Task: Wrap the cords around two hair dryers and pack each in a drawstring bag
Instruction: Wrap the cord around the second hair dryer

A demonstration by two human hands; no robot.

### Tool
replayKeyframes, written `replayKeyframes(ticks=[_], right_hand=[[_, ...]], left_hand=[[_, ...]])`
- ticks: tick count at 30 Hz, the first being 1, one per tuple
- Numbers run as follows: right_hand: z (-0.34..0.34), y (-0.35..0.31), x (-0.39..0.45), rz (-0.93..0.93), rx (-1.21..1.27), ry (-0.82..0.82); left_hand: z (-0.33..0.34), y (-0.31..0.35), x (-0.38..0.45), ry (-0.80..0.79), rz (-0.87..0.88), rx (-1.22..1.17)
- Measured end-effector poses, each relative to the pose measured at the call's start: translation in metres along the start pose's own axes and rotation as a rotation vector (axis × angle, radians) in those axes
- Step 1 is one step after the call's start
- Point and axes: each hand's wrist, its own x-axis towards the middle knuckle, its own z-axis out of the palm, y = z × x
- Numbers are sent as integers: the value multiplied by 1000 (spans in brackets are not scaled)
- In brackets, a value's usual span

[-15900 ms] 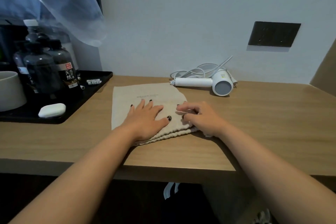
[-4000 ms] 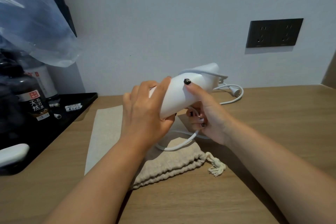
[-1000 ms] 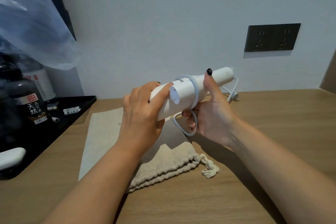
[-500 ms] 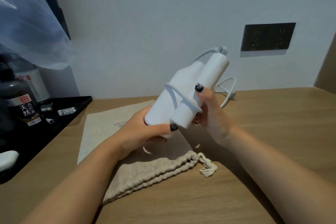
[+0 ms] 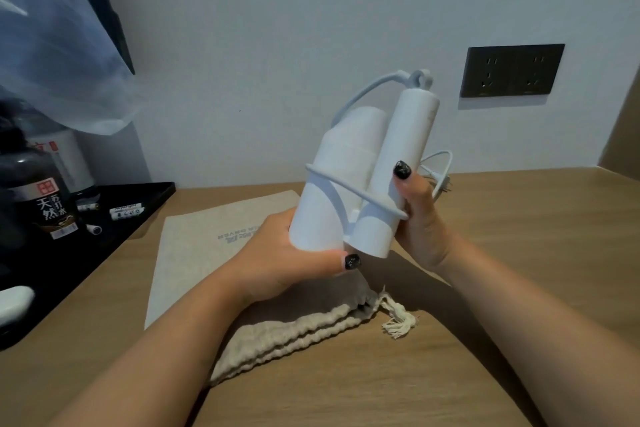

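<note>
I hold a white folded hair dryer [image 5: 349, 180] upright above the desk, its handle folded against the barrel. My left hand [image 5: 277, 260] grips the barrel's lower end, thumb underneath. My right hand [image 5: 420, 218] grips the handle, thumb pressed on its side. The white cord [image 5: 353, 189] makes one turn around barrel and handle, and a loop arcs from the handle's top down behind the barrel. The cord's tail and plug [image 5: 443, 180] trail behind my right hand. A beige drawstring bag [image 5: 214, 243] lies flat beneath, gathered mouth and tassel [image 5: 398, 322] toward me.
A black tray [image 5: 104, 229] at the left holds dark bottles [image 5: 48, 198], small sachets and a white soap-like item [image 5: 14, 302]. Clear plastic film [image 5: 52, 45] hangs at the upper left. A dark wall socket [image 5: 512, 70] is at the right. The wooden desk [image 5: 519, 253] extends to the right.
Over the last second the dryer swung from lying sideways to standing upright in my hands, and the cord now circles both barrel and handle. Earlier both hands rested on the bag.
</note>
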Motion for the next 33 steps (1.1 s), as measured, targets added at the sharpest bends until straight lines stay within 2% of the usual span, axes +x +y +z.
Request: replayKeyframes(ticks=[9, 14, 20, 27, 33], right_hand=[[3, -4, 3, 82, -131, 149], [0, 8, 10, 61, -428, 288], [0, 9, 10, 169, -630, 278], [5, 9, 9, 391, -514, 314], [9, 11, 7, 523, -247, 226]], left_hand=[[1, -2, 3, 310, -18, 205], [1, 0, 7, 509, -42, 497], [-4, -2, 10, 619, -111, 606], [-5, -5, 10, 657, -71, 724], [1, -6, 9, 683, 69, 942]])
